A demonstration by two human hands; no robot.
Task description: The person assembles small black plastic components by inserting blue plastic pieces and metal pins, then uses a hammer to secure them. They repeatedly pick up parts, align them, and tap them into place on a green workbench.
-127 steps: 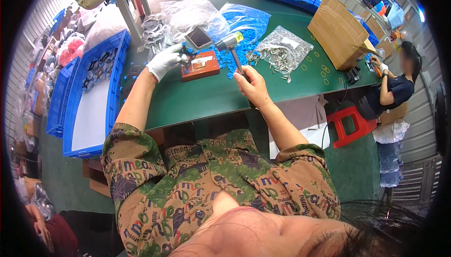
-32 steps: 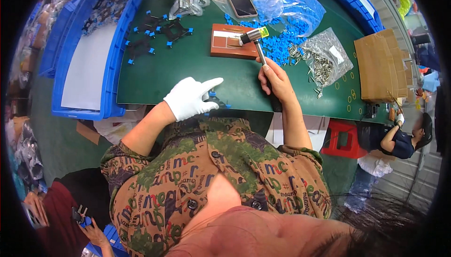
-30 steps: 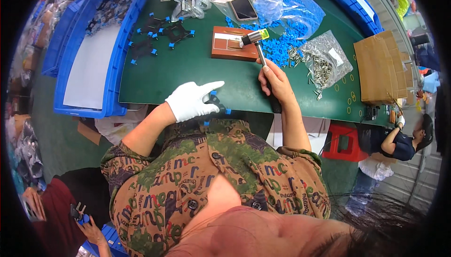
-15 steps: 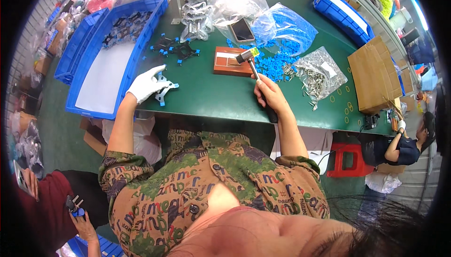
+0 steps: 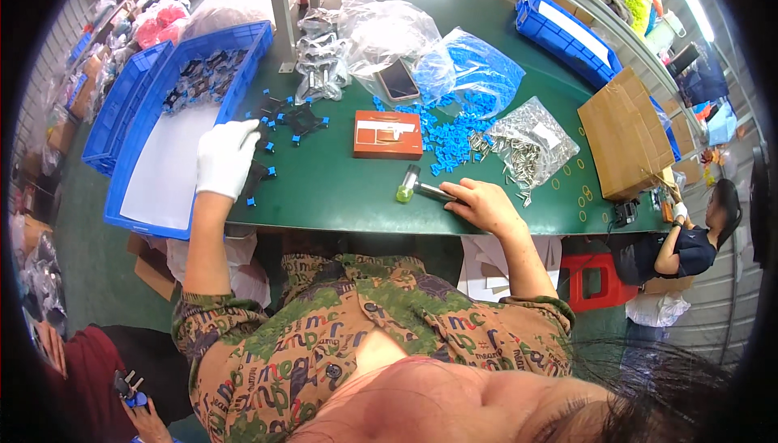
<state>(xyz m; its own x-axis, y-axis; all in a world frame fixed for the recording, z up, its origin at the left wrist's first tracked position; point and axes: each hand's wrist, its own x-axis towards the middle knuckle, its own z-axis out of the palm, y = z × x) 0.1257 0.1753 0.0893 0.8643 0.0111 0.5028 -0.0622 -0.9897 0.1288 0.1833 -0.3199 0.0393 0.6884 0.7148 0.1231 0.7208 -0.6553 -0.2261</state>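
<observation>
My right hand (image 5: 486,206) is closed round a small hammer (image 5: 435,192), held low over the green table near its front edge. The hammer's metal head has a yellow-green face and points left; its grip is hidden under my hand. My left hand (image 5: 225,161), in a white glove, is beside the right wall of the large blue bin, fingertips together among dark frames (image 5: 301,122) with blue tips. What its fingers hold, if anything, is hidden. Another dark frame (image 5: 258,182) lies beside its palm. The red-brown block (image 5: 387,145) with a pale top sits beyond the hammer.
Blue bins (image 5: 166,236) stand left, one holding several frames. Loose blue clips (image 5: 446,141), metal pins (image 5: 521,169) and a phone (image 5: 397,81) lie on the table among plastic bags. A cardboard box (image 5: 620,139) is at right. Co-workers are at lower left and right.
The hammer has come down off the block toward the table's front, its head now lower. My left hand has shifted left and turned; the light-looking frame beside it now appears dark.
</observation>
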